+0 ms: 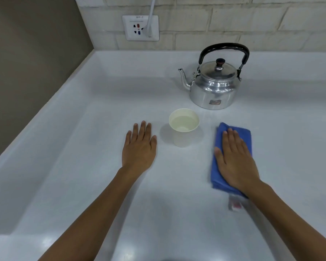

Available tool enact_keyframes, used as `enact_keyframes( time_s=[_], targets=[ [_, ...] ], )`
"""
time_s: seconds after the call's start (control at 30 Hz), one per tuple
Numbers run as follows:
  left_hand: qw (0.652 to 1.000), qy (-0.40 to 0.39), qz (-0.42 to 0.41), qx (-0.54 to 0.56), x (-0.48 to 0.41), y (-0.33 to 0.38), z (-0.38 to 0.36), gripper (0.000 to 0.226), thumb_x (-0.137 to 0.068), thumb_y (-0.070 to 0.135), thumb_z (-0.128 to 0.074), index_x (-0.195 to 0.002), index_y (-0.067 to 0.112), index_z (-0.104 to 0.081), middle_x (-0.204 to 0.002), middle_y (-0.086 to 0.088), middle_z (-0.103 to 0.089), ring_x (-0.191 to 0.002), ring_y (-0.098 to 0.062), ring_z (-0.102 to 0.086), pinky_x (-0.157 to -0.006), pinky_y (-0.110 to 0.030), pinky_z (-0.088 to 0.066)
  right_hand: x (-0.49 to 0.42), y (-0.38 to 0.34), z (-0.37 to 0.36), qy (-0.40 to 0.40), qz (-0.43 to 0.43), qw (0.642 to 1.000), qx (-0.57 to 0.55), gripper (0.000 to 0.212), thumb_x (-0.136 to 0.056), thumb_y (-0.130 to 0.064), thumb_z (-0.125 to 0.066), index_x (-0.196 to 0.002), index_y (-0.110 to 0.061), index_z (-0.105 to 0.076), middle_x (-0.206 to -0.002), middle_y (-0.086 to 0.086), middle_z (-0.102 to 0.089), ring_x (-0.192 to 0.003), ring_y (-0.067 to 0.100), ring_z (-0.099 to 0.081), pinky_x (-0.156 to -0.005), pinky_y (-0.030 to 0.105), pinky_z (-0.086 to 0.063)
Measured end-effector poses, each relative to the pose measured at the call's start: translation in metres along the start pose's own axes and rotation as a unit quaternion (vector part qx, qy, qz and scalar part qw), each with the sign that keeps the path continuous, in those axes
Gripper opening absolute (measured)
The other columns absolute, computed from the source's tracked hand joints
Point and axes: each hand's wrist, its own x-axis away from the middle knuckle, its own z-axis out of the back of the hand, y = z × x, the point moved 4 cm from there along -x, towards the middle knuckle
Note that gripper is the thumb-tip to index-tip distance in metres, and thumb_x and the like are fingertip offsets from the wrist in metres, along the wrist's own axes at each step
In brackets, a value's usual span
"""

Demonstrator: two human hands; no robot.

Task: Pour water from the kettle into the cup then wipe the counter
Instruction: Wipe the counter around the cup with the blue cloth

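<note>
- The right hand [234,157] lies flat, fingers extended, pressing the blue cloth [217,166]; the left hand [138,147] rests open and empty.
- The cloth, right of the cup [183,127], runs lengthwise away from the person.
- The kettle [214,87] stands upright behind the cup, which holds water.
- The pale counter [83,166] meets a brick wall [252,21] with a socket [140,28].

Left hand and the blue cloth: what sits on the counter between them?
In the head view, the paper cup holding water stands between the left hand and the blue cloth, touching neither. The right hand lies flat on the cloth.
</note>
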Motion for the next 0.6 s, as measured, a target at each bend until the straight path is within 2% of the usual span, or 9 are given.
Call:
enact_keyframes(
  time_s=[0.07, 0.17, 0.3, 0.37, 0.53, 0.6],
  targets=[
    [1.000, -0.003, -0.001, 0.005, 0.001, -0.001, 0.000, 0.053, -0.100, 0.036, -0.012, -0.148, 0.017, -0.001, -0.158, -0.001, 0.002, -0.144, -0.019, 0.006, -0.116, -0.035, 0.003, -0.023, -0.018, -0.004, -0.009, 0.009, 1.000, -0.002, 0.058, -0.097, -0.035, -0.015, -0.143, -0.004, 0.003, -0.157, 0.013, 0.004, -0.144, 0.021, 0.005, -0.117, 0.032, 0.005],
    [1.000, -0.005, -0.006, 0.010, 0.001, -0.003, 0.000, 0.053, -0.100, 0.036, -0.012, -0.148, 0.018, -0.001, -0.158, 0.000, 0.001, -0.144, -0.018, 0.005, -0.116, -0.035, 0.002, -0.026, -0.030, -0.010, -0.008, 0.063, 0.998, 0.013, 0.056, -0.097, -0.033, -0.015, -0.143, -0.007, 0.006, -0.156, 0.011, 0.006, -0.144, 0.020, 0.007, -0.116, 0.029, 0.008],
    [1.000, 0.005, -0.013, 0.011, 0.000, -0.005, 0.001, 0.053, -0.100, 0.037, -0.014, -0.148, 0.019, -0.004, -0.158, 0.000, -0.001, -0.145, -0.017, 0.003, -0.117, -0.035, 0.000, 0.004, -0.010, -0.012, -0.014, 0.150, 0.989, -0.014, 0.054, -0.092, -0.046, -0.003, -0.137, -0.026, 0.017, -0.150, -0.011, 0.017, -0.137, 0.000, 0.019, -0.104, 0.009, 0.025],
    [1.000, 0.006, -0.013, 0.019, 0.000, -0.005, 0.001, 0.053, -0.100, 0.038, -0.014, -0.148, 0.020, -0.004, -0.158, 0.001, -0.001, -0.145, -0.017, 0.003, -0.116, -0.034, 0.001, 0.002, 0.001, -0.007, -0.031, 0.164, 0.986, -0.016, 0.053, -0.089, -0.048, -0.001, -0.136, -0.032, 0.019, -0.148, -0.016, 0.018, -0.135, -0.004, 0.020, -0.103, 0.007, 0.025],
    [1.000, 0.006, -0.009, 0.015, -0.002, -0.004, -0.001, 0.053, -0.099, 0.038, -0.013, -0.148, 0.020, -0.003, -0.158, 0.001, -0.001, -0.144, -0.017, 0.004, -0.115, -0.034, 0.002, -0.048, 0.007, 0.003, -0.045, 0.182, 0.982, -0.003, 0.048, -0.097, -0.033, -0.015, -0.137, -0.029, 0.013, -0.152, -0.011, 0.009, -0.138, -0.001, 0.013, -0.114, 0.019, 0.012],
    [1.000, 0.005, -0.007, 0.009, -0.002, -0.004, -0.002, 0.053, -0.099, 0.038, -0.014, -0.148, 0.019, -0.003, -0.158, 0.001, -0.001, -0.145, -0.018, 0.004, -0.116, -0.035, 0.002, -0.068, -0.005, 0.005, -0.071, 0.226, 0.972, -0.001, 0.048, -0.098, -0.030, -0.017, -0.136, -0.029, 0.012, -0.150, -0.013, 0.010, -0.136, -0.003, 0.013, -0.109, 0.011, 0.015]
  ],
)
